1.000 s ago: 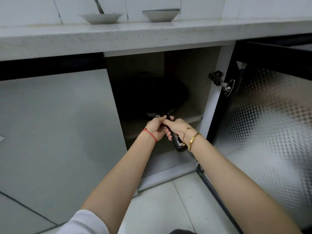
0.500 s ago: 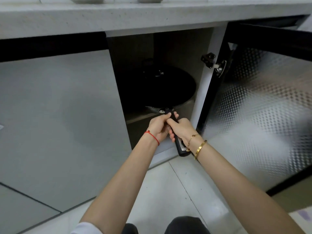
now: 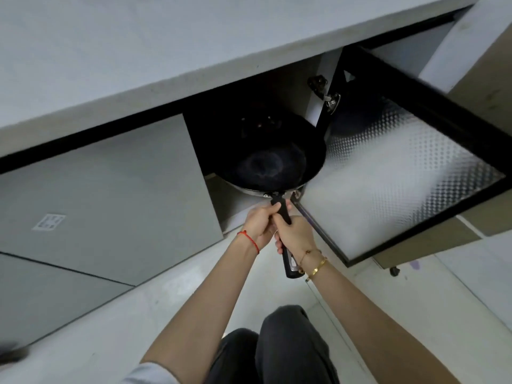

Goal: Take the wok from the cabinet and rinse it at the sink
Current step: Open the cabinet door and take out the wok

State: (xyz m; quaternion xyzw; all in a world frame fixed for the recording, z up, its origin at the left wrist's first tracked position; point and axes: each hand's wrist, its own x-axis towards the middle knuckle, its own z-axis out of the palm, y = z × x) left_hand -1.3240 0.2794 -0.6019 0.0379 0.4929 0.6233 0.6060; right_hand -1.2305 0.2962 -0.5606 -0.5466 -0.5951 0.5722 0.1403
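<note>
A black wok (image 3: 273, 159) with a long black handle sticks halfway out of the open cabinet (image 3: 219, 139) under the counter. Its bowl faces up and its rear part lies in the dark of the cabinet. My left hand (image 3: 260, 223), red string at the wrist, grips the handle near the bowl. My right hand (image 3: 296, 235), with gold bracelets, grips the handle just behind it. The handle's end pokes out below my right wrist. No sink is in view.
The cabinet door (image 3: 393, 173), with a dotted reflective panel and black frame, stands open to the right of the wok. A pale stone counter (image 3: 138, 51) overhangs above. A closed grey door (image 3: 110, 195) is on the left. My dark-trousered knees (image 3: 277, 353) are over the tiled floor.
Both hands have pulled the wok outward from the cabinet shelf, so its bowl now shows past the opening. The view has risen and tilted, looking more steeply down.
</note>
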